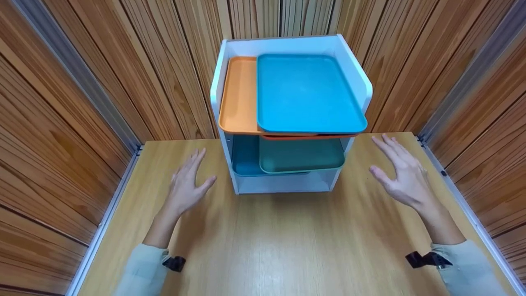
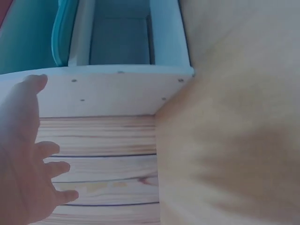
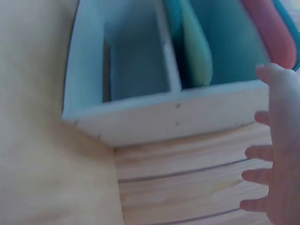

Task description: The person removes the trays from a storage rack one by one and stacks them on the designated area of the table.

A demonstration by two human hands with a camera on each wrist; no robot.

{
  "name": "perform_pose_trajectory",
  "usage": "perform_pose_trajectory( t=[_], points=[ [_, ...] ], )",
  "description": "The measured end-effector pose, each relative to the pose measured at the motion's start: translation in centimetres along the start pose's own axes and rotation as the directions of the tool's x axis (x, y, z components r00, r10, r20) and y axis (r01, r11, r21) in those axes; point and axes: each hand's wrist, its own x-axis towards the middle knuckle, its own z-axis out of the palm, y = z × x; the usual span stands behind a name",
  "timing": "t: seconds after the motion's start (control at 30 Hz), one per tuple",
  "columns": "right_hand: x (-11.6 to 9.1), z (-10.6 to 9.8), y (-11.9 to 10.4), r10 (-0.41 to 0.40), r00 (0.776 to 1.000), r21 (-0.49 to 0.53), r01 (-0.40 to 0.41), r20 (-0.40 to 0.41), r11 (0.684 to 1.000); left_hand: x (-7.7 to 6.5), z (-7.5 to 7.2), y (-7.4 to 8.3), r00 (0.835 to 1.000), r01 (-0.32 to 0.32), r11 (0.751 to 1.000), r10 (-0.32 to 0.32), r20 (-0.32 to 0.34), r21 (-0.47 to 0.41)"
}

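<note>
A white shelf rack stands at the back middle of a wooden table. On its top lie a blue tray over an orange tray. The shelf below holds a green tray and a darker teal tray. My left hand hovers open left of the rack, holding nothing. My right hand hovers open to its right, also holding nothing. The left wrist view shows the left hand by the rack's side panel. The right wrist view shows the right hand beside the rack.
Wooden plank walls close in the table on the left, back and right, with metal strips along the edges. The rack's lowest compartment looks empty.
</note>
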Motion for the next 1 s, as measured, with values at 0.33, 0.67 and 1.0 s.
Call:
perform_pose_trajectory(
  t=[0.33, 0.67, 1.0],
  points=[
    [1.2, -0.5, -5.3, 0.178, 0.963, 0.528, -0.045, -0.203, 0.848, 2.8, 0.0, 2.5, 0.985, -0.120, 0.891, 0.051, -0.165, -0.437],
    [2.0, -1.4, -9.4, 0.370, 0.926, 0.853, -0.135, -0.073, 0.505, 4.3, 2.0, 4.4, 0.981, -0.169, 0.751, 0.062, -0.186, -0.639],
    [3.2, -0.6, -11.5, 0.435, 0.900, 0.904, -0.164, -0.027, 0.395, 5.6, 2.6, 5.0, 0.970, -0.212, 0.718, 0.070, -0.234, -0.663]
  ],
)
